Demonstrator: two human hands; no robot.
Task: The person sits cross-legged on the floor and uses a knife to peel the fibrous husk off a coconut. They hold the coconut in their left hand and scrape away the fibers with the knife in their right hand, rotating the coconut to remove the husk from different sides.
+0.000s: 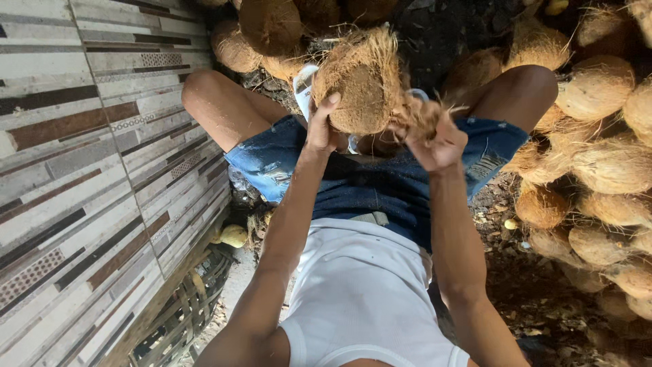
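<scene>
While the seated person works over the lap, the head view shows a coconut (358,85) raised between the knees, above denim shorts (380,183). Left hand (321,126): grip closed against the nut's near left side, thumb up on the husk, steadying it. Right hand (438,139): grip closed around a tuft of husk fibre (420,115) still joined to the nut's right edge. Progress, as a judgement: husking is partly done. The face turned to the camera looks stripped to short brown fuzz, while ragged fibre remains along the top and right rim, so the last strips are left to remove. A pile of coconuts (598,163) lies on the ground to the right and beyond the knees. A tiled wall (88,177) stands at left, with a woven basket (183,319) at its foot.
</scene>
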